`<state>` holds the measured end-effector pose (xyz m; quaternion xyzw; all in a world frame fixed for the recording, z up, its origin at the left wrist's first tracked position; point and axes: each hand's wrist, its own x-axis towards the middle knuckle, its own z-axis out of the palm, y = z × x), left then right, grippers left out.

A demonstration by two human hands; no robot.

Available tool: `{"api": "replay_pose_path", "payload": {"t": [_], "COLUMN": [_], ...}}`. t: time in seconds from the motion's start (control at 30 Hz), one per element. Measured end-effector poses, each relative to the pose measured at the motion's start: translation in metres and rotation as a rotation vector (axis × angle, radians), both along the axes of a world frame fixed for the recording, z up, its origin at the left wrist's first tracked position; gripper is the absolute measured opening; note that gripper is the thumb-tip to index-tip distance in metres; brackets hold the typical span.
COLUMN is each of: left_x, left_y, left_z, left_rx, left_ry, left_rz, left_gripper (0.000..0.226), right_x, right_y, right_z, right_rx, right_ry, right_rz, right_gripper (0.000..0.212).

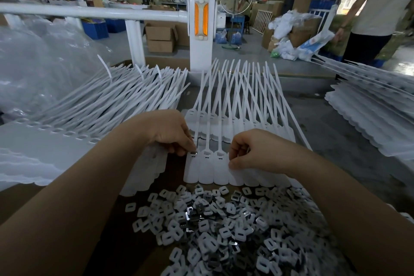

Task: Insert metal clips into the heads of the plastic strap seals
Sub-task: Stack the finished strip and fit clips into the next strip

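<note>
right now the left hand pinches a metal clip directly over the leftmost seal head, its strap running away; the right hand pinches the row's tags, with loose clips nearer.

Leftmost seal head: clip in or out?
Going in: the left hand pinches a metal clip at the seal's slot; seating depth unclear.

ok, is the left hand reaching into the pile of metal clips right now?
No, the left hand is up at the row of strap seals, fingertips on a clip at the leftmost seal's head, away from the clip pile.
</note>
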<state>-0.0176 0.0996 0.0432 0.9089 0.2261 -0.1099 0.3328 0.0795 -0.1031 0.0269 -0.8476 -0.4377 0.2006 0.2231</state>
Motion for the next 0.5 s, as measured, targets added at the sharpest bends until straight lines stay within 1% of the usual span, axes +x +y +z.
{"api": "replay_pose_path", "payload": {"t": [0.1,0.2,0.27,0.3,0.37,0.4,0.47,0.5], "left_x": [0.003,0.002,-0.001,-0.002,-0.004,-0.005,-0.006,-0.006], "left_y": [-0.001,-0.002,-0.004,-0.006,-0.015,-0.022,-0.038,-0.045], "left_z": [-0.003,-0.002,0.003,0.005,0.013,0.017,0.021,0.020], "left_rx": [0.069,0.075,0.083,0.120,0.211,0.216,0.182,0.185], "left_ry": [0.022,0.010,-0.031,-0.074,-0.151,-0.156,-0.104,-0.072], "left_rz": [-0.016,-0.020,-0.035,-0.066,-0.201,-0.298,-0.470,-0.520], "left_gripper": [0.015,0.015,0.015,0.014,0.012,0.010,0.008,0.008], "right_x": [0.000,0.000,0.000,0.000,0.000,0.000,0.001,0.001], "right_y": [0.000,0.000,0.001,0.001,0.001,0.001,0.001,0.001], "right_z": [0.000,0.000,0.000,0.000,0.000,0.000,-0.001,-0.001], "right_rx": [0.000,0.007,0.009,0.011,0.019,0.023,0.026,0.026], "right_ry": [-0.002,0.008,0.010,0.011,0.012,0.011,0.004,0.003], "right_rz": [0.005,0.006,0.004,0.004,0.006,0.006,0.004,0.005], "right_gripper": [0.008,0.008,0.008,0.008,0.008,0.008,0.008,0.009]}}
